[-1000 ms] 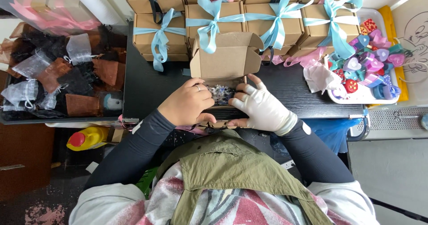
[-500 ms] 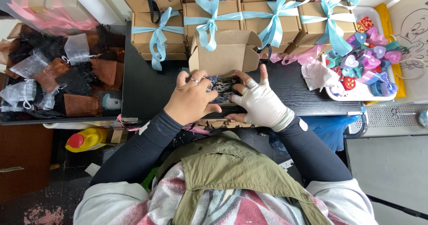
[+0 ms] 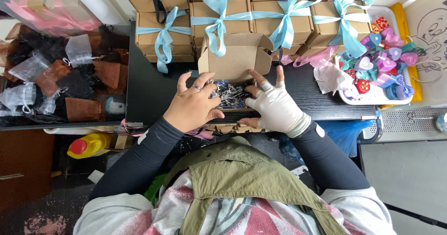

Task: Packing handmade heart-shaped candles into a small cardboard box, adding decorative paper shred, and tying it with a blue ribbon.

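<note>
An open brown cardboard box [image 3: 235, 58] stands on the black table [image 3: 153, 88], its lid tipped up toward the back. Grey and blue shredded paper filling [image 3: 230, 94] lies inside it. My left hand [image 3: 193, 105], bare with a ring, rests on the box's left side with fingers spread onto the filling. On the box's right side sits my right hand [image 3: 275, 107], in a white fingerless glove, fingers spread and fingertips on the filling. Neither hand grips anything.
Several brown gift boxes tied with light blue ribbon [image 3: 219, 18] are stacked behind the open box. A white tray [image 3: 393, 96] of coloured heart-shaped pieces [image 3: 382, 65] sits at right. Organza pouches [image 3: 56, 72] fill a bin at left. A yellow bottle [image 3: 91, 145] lies below the table.
My hands moved from the box's near edge up onto the filling and spread their fingers. More of the shredded filling now shows between them.
</note>
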